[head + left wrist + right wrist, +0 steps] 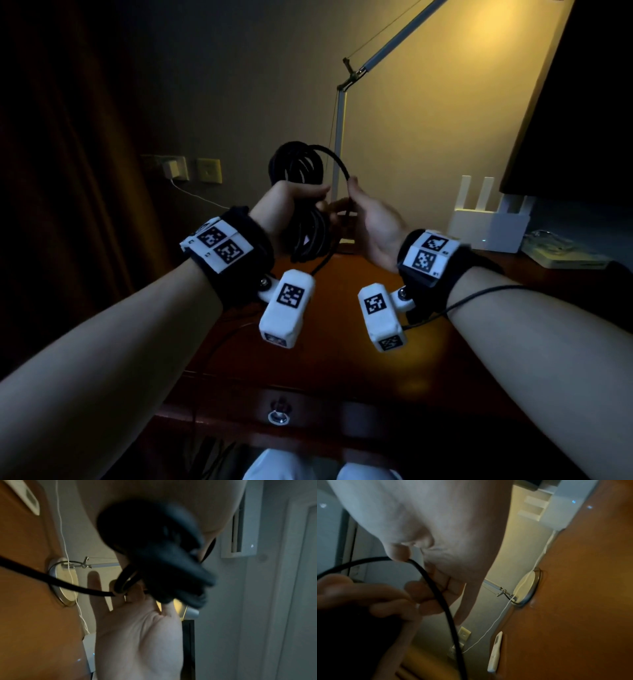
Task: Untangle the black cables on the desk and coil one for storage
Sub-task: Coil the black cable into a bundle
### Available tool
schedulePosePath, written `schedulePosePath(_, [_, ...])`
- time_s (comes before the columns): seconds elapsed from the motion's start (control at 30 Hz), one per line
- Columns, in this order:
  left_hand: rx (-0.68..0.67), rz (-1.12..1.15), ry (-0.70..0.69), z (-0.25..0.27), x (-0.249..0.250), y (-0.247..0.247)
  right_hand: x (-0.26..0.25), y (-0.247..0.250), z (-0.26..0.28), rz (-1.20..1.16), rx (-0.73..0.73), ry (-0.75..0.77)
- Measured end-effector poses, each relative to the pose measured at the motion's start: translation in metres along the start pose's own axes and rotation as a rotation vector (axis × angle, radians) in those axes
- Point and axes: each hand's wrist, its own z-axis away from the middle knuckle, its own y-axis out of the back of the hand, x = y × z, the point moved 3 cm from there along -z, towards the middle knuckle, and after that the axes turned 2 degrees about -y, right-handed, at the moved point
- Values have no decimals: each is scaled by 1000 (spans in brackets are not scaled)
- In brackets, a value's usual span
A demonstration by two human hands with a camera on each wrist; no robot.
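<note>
A coil of black cable (296, 164) is held up above the wooden desk (342, 349). My left hand (291, 202) grips the coil round its middle, and its loops hang below the fist. One loose strand (337, 162) arcs off the top of the coil. My right hand (370, 219) pinches that strand between thumb and fingers, close beside the left hand. Below the pinch the strand (447, 612) drops toward the desk. In the left wrist view the coil (154, 547) is a blurred dark mass, with the right palm (137, 635) behind it.
A desk lamp (339, 137) stands behind the hands on its round base (67, 582). A white router (486, 229) and a dark monitor (565, 137) are at the right. A white remote (495, 654) lies on the desk. A wall charger (171, 169) is plugged in at the left.
</note>
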Motion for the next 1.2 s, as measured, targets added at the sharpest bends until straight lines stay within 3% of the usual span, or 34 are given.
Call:
schedulePosePath(0.2, [172,0,-88,-2,2,3,3,-1,1,-109,76,-62])
schedulePosePath(0.37, [207,10,-46,-2,1,0,0,-2,-4,-67,228,-31])
schedulePosePath(0.47, [259,-43,-20,-2,2,1,0,-3,-5,-23,248,-1])
schedulePosePath(0.67, [328,-46,-53,-7,1,1,5,-12,-2,53,108,-12])
schedulePosePath(0.77, [283,-14,-68,-8,-1,0,12,-12,-1,-108,-11,-21])
schedulePosePath(0.93, [319,39,-123,-8,6,11,18,-6,4,-303,-131,-58])
schedulePosePath(1.2, [327,208,-213,-14,15,15,31,-9,-8,175,-107,-30])
